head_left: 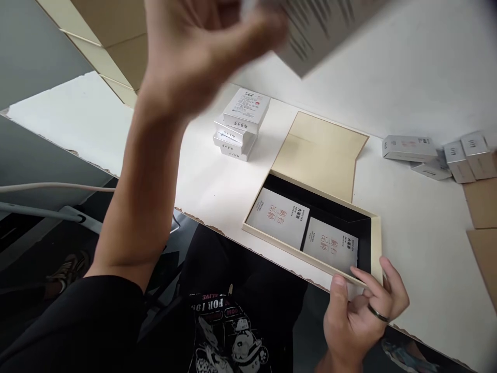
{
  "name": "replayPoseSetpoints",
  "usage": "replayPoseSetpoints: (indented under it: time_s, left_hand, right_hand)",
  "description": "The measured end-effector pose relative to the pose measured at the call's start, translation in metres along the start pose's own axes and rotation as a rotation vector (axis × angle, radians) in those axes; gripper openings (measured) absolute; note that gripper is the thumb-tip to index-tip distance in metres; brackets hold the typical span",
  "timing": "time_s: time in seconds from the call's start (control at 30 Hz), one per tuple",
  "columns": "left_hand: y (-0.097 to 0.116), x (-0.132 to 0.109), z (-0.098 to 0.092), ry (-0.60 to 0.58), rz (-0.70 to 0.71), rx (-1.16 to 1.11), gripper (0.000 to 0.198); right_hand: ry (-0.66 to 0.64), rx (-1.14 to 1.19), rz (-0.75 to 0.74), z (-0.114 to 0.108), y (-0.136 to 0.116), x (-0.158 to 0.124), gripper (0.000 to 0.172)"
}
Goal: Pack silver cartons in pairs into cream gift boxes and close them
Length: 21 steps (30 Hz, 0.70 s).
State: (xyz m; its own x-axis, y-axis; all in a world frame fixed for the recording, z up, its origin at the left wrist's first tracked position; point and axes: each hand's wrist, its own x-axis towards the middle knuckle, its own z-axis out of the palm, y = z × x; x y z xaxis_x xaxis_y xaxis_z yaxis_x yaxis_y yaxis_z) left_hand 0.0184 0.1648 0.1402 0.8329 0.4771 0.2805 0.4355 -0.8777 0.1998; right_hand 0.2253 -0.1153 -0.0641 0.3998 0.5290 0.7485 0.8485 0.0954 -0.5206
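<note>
Raised close to the camera, my left hand [202, 57] is closed on a pale printed box [310, 36]. The box is blurred and partly cut off by the top edge. My right hand [363, 311] grips the near right corner of a cream gift box [310, 256], thumb outside and fingers over the rim. This gift box lies open on the table, with a black inside and its cream lid [320, 153] folded back. Two flat silver tea boxes, a left one [277, 217] and a right one [332, 243], lie side by side in its near part.
A stack of several silver boxes [243, 122] stands left of the lid. More silver boxes [409, 148] lie by the wall at right, beside brown cardboard [483, 202]. The white table [205, 191] has a chipped front edge. Large cartons [116, 41] rise at upper left.
</note>
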Motion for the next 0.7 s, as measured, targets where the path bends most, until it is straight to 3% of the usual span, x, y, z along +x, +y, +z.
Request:
replayPoseSetpoints:
  time_s: [0.1, 0.17, 0.23, 0.3, 0.37, 0.43, 0.57, 0.7]
  left_hand:
    - [0.048, -0.004, 0.024, 0.144, 0.164, -0.086, 0.062]
    - [0.072, -0.012, 0.046, 0.027, 0.289, -0.104, 0.042]
    - [0.087, -0.02, 0.066, -0.14, 0.39, -0.108, 0.035]
    - [0.093, -0.023, 0.078, -0.268, 0.437, -0.123, 0.025]
    - [0.092, -0.021, 0.083, -0.294, 0.42, -0.149, 0.022]
    - [0.09, -0.015, 0.083, -0.297, 0.364, -0.141, 0.035]
    - [0.095, -0.003, 0.082, -0.427, 0.252, -0.025, 0.057]
    - [0.104, 0.005, 0.085, -0.541, 0.347, -0.018, 0.034]
  right_hand:
    - [-0.03, -0.001, 0.045, 0.0, -0.009, 0.001, 0.027]
    - [-0.036, -0.003, 0.073, 0.0, -0.012, 0.0, 0.026]
    - [-0.031, 0.009, 0.128, 0.0, -0.013, -0.001, 0.028]
    - [-0.012, 0.034, 0.19, 0.002, -0.015, -0.002, 0.033]
    - [-0.002, 0.052, 0.224, 0.003, -0.017, -0.002, 0.034]
    - [-0.004, 0.059, 0.225, 0.005, -0.019, 0.0, 0.031]
    - [-0.024, 0.064, 0.216, 0.006, -0.02, 0.002, 0.03]
    - [-0.027, 0.09, 0.231, 0.006, -0.019, 0.0, 0.031]
